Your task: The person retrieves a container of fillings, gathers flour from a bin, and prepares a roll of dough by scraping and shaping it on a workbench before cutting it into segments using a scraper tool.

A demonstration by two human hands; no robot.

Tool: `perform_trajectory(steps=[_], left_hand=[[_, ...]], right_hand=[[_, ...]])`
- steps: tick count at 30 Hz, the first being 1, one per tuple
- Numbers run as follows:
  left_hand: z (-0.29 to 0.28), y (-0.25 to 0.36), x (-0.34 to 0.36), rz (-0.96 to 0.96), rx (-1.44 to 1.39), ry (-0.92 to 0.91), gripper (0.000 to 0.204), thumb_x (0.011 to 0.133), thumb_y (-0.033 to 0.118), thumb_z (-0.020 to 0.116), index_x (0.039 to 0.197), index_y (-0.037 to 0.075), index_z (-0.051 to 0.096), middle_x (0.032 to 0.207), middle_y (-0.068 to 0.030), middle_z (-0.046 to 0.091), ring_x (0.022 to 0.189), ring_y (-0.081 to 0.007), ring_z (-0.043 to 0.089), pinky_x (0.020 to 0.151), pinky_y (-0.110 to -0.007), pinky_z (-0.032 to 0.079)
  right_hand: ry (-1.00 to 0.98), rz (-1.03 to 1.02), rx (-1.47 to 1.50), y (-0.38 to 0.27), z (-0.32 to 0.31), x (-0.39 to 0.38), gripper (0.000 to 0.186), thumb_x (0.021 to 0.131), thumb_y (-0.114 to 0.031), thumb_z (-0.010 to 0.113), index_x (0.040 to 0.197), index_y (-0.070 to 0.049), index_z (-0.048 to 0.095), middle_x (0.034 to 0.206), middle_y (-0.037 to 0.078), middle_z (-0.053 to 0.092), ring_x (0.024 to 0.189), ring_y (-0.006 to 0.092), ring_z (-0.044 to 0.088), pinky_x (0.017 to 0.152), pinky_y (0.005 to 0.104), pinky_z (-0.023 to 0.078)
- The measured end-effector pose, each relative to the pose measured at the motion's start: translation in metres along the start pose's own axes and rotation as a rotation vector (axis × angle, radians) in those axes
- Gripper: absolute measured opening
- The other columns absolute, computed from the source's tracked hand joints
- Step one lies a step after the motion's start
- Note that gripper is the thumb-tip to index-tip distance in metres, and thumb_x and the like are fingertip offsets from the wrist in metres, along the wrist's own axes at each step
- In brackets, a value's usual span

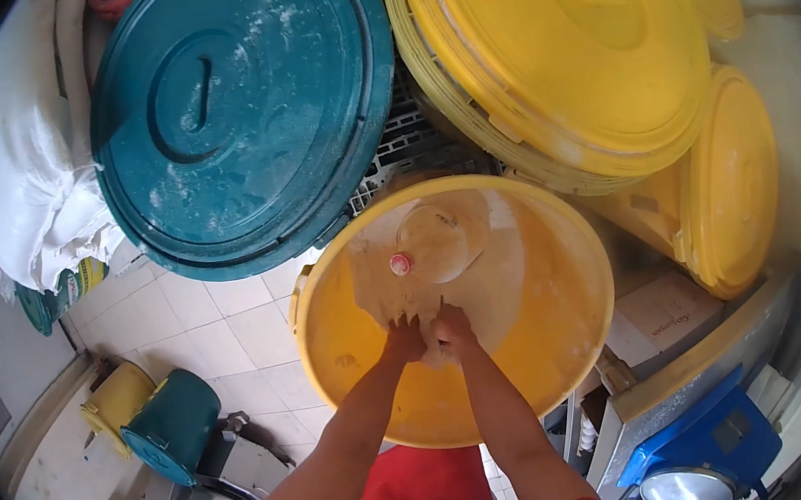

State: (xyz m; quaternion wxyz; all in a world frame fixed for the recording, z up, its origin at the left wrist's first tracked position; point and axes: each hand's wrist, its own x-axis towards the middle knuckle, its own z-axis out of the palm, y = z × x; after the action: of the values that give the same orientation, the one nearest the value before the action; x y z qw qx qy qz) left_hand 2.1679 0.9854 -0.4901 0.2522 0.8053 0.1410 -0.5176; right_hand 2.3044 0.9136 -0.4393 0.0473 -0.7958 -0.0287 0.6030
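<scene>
- Left hand (405, 339) down at the pale powder (492, 299), fingers apart!
- Right hand (452, 328) curls beside it; can't tell on what.
- Red-capped jug (438, 243) lies toward my yellow tub's (577, 343) far rim.
- Red lettering (672, 325) marks a box (643, 314) off the right rim.

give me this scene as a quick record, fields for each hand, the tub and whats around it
left hand: at the powder, grip unclear
right hand: beside the left, also low in the tub; whether it holds anything is unclear
tub: yellow, round, open-topped
inside tub: tan powder, a container with a red cap
beyond tub: teal lid leftward, yellow lid rightward
far left: white sack
</scene>
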Motion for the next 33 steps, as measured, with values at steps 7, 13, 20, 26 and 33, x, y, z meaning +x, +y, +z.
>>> perform_trajectory(steps=[7, 13, 20, 26, 33], left_hand=[[-0.080, -0.022, -0.057, -0.058, -0.408, 0.302, 0.024, 0.079, 0.014, 0.059, 0.098, -0.001, 0.063, 0.095, -0.0265, 0.065, 0.094, -0.0420, 0.064, 0.081, -0.046, 0.053], [-0.184, 0.001, -0.131, -0.131, -0.398, 0.290, 0.037, 0.083, 0.032, 0.057, 0.097, -0.002, 0.065, 0.098, -0.0248, 0.066, 0.095, -0.0415, 0.064, 0.083, -0.048, 0.052], [-0.116, 0.000, -0.072, 0.234, -0.037, 0.351, 0.045, 0.083, 0.035, 0.055, 0.110, 0.000, 0.060, 0.111, -0.0225, 0.064, 0.106, -0.0373, 0.060, 0.092, -0.044, 0.048], [0.002, -0.002, 0.041, 0.946, 0.216, 0.116, 0.057, 0.076, 0.045, 0.065, 0.120, 0.009, 0.062, 0.125, -0.0215, 0.059, 0.120, -0.0314, 0.055, 0.101, -0.047, 0.040], [-0.050, 0.010, 0.035, 0.350, 1.071, 0.375, 0.023, 0.081, 0.028, 0.067, 0.092, 0.008, 0.070, 0.092, -0.0131, 0.069, 0.093, -0.0264, 0.066, 0.079, -0.040, 0.049]], right_hand=[[0.198, -0.056, -0.037, -0.042, -0.023, -0.059, 0.026, 0.081, -0.014, 0.057, 0.099, 0.002, 0.065, 0.096, 0.024, 0.068, 0.089, 0.0374, 0.068, 0.070, 0.0462, 0.056], [0.084, -0.073, 0.846, -0.015, -0.025, -0.116, 0.021, 0.088, -0.018, 0.058, 0.102, -0.004, 0.064, 0.089, 0.011, 0.069, 0.077, 0.0241, 0.068, 0.057, 0.0416, 0.056], [0.497, -0.266, 1.213, 0.045, 0.016, -0.175, 0.025, 0.092, -0.019, 0.059, 0.112, -0.006, 0.060, 0.092, 0.006, 0.065, 0.074, 0.0197, 0.064, 0.056, 0.0350, 0.055], [0.468, -0.193, 1.949, 0.062, 0.086, -0.259, 0.031, 0.093, -0.024, 0.059, 0.119, -0.006, 0.057, 0.106, 0.003, 0.065, 0.090, 0.0168, 0.064, 0.078, 0.0349, 0.053], [0.522, -0.230, 2.131, 0.163, 0.162, -0.360, 0.032, 0.093, -0.025, 0.061, 0.119, -0.006, 0.055, 0.108, 0.003, 0.063, 0.095, 0.0160, 0.061, 0.083, 0.0383, 0.053]])
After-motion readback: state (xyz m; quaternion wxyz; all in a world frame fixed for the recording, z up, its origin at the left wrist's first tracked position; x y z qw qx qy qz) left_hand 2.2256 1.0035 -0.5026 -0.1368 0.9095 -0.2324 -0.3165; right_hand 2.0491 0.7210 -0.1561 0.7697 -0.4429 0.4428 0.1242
